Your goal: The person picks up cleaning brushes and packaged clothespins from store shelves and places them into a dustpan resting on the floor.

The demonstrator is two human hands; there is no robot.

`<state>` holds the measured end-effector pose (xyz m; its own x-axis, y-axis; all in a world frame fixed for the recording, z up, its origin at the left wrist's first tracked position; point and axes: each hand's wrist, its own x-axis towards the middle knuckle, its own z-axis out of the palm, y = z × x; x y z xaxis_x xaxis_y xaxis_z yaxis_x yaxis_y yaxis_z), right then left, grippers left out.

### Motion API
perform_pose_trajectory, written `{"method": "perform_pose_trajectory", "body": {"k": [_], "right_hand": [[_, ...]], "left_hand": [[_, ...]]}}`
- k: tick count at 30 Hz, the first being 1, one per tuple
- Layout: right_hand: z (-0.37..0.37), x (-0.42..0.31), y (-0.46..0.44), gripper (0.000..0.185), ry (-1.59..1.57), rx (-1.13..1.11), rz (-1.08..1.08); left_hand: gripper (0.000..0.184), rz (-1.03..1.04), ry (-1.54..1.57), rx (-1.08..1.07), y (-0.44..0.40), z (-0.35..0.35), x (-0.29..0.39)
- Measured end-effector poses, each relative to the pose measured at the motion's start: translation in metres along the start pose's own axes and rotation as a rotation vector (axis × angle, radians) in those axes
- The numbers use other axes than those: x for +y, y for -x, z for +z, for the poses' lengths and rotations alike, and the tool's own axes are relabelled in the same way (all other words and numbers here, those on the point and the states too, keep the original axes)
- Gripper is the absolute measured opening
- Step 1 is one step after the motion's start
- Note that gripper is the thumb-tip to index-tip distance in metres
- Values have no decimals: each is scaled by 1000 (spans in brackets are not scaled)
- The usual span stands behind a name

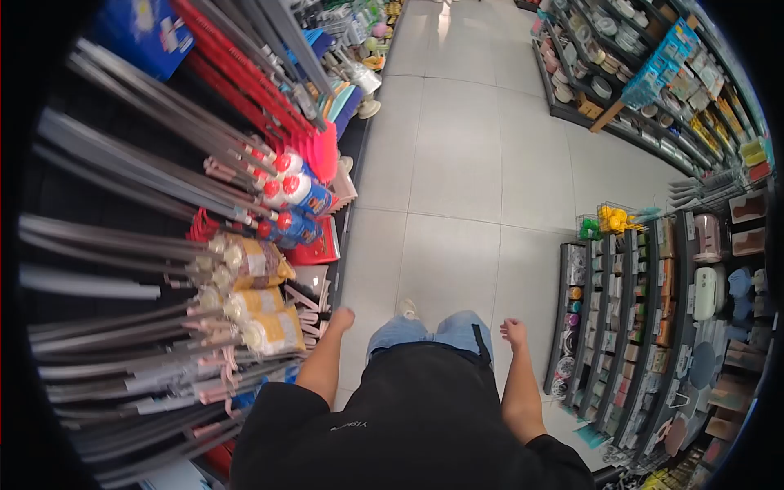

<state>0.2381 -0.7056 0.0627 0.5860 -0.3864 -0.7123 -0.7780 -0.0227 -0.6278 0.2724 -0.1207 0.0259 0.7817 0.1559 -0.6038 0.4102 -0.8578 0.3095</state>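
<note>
My left hand [342, 318] hangs at my side, close to the pink dustpans [314, 317] on the lower left shelf, and touches nothing that I can see. Its fingers are too small and turned away to make out. On the other side, my right hand [514, 331] hangs over the floor, left of the shelf of small packaged goods. The fingers of that hand are loosely curled and apart, with nothing in them. Between the hands are my black top and blue jeans [464, 331], with one light shoe [408, 309] showing on the tiles.
Mops with long handles [122, 282], red-capped bottles [304, 194] and yellow mop heads [273, 329] line the left side. Grey floor tiles [457, 147] run ahead. Shelves of small goods [608, 327] stand at the right, and another shelf unit [600, 86] at the upper right.
</note>
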Motion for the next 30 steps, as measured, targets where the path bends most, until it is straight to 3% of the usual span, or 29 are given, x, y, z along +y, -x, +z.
{"method": "perform_pose_trajectory", "body": {"k": [2, 7, 11, 15, 18, 20, 24, 27, 30], "right_hand": [[12, -26, -19, 22, 23, -22, 3], [19, -42, -89, 23, 99, -42, 123], [12, -54, -152, 21, 137, -51, 362], [6, -120, -220, 21, 192, -103, 464], [-1, -181, -298, 22, 207, -127, 306], [-6, -244, -345, 22, 332, -159, 233], [7, -387, -422, 22, 193, -116, 46], [29, -471, -463, 23, 181, -109, -44], [60, -535, -494, 24, 175, -131, -76]], "left_hand": [[33, 83, 27, 80, -82, -35, 24], [28, 189, 219, 137, -163, -145, 160], [26, 186, 131, 159, -200, -166, 220], [29, 28, 2, 31, -220, -148, 216], [32, -134, 13, -142, -246, -112, 188], [31, -263, 153, -147, -241, -98, 184], [28, -478, 380, -238, -235, -126, 275], [26, -311, 173, -137, -266, -111, 290], [24, -347, 263, -249, -311, -125, 320]]}}
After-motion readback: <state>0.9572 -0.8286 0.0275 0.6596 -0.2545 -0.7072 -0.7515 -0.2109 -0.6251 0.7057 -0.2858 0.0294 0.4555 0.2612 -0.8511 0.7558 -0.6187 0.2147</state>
